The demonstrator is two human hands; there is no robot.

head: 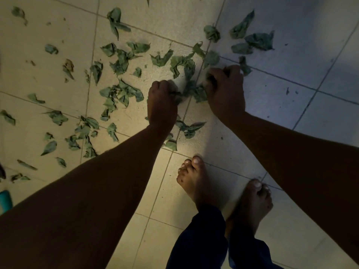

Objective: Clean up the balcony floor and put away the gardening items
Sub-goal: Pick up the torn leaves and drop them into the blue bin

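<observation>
I see both hands down at the tiled floor (194,191), reaching from 6 o'clock toward the middle of the view. My left hand (162,102) has its grip curled tight into a fist around a small bunch of dried leaves (120,94), bits poking out at its 3 o'clock side. My right hand (225,90) is likewise clenched on crumpled leaf pieces, fingers bent under. A loose clump lies on the floor between the two hands, touching both. The rest of the green, wilted leaves are scattered over the tiles from 9 o'clock round to 1 o'clock, thickest at 10 o'clock of the left hand. Two bare feet (194,181) stand at 6 o'clock, dark trouser cuffs (204,239) above them. A teal object (5,200) shows at the 8 o'clock edge; I cannot tell what it is.
</observation>
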